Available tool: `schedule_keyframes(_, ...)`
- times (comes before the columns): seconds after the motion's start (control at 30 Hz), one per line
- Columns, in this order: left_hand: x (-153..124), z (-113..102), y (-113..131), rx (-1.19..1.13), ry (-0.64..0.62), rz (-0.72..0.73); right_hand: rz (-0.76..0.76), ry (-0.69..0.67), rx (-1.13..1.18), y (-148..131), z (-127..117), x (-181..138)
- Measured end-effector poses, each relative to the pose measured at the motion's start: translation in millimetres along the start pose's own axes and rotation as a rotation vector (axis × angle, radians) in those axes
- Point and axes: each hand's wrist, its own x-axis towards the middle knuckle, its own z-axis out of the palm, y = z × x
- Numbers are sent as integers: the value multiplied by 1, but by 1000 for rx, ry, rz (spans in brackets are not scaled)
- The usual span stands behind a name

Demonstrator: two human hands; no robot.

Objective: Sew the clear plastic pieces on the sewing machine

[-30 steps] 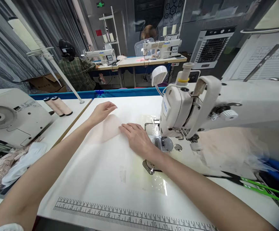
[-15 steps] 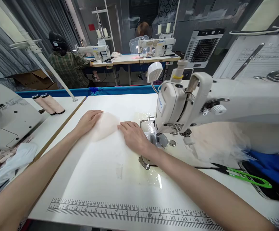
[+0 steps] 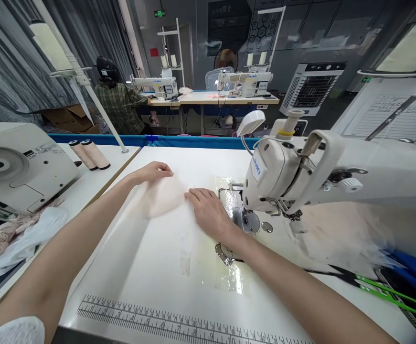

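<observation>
A pale pink piece of sheer fabric [image 3: 166, 197] spans the gap between my hands on the white table. My left hand [image 3: 154, 172] pinches its upper left edge, with the fingers bent over and raised a little off the tabletop. My right hand [image 3: 209, 210] is closed at the fabric's right edge, fingertips together; the thumb is hidden beneath. Just right of that hand stands the sewing machine [image 3: 265, 177], its needle plate [image 3: 249, 222] partly behind my wrist.
Pale tulle [image 3: 344, 229] lies under the machine arm, and green-handled scissors [image 3: 394, 294] rest at the right. A printed ruler [image 3: 150, 322] runs along the front edge. Two thread cones [image 3: 89, 154] and another machine [image 3: 21, 165] stand left. A person [image 3: 118, 102] sits across the room.
My left hand has lifted and moved right, towards my right hand, its fingers bending over the fabric. The fabric's left part has risen and blurs. The camera view has shifted.
</observation>
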Motion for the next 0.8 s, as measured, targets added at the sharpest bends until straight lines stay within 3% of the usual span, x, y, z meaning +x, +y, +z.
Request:
schedule_keyframes(0.5, -8, 6, -1, 25, 67, 10, 6, -21, 31, 1, 1, -1)
schedule_keyframes(0.63, -26, 7, 15, 88, 282, 29, 27, -27, 40, 0, 2, 1)
schedule_keyframes(0.73, -56, 13, 34, 154, 536, 86, 51, -51, 15, -4, -3, 3)
schedule_keyframes(0.8, -78, 20, 39, 196, 639, 143, 49, -75, -3, -6, -11, 4)
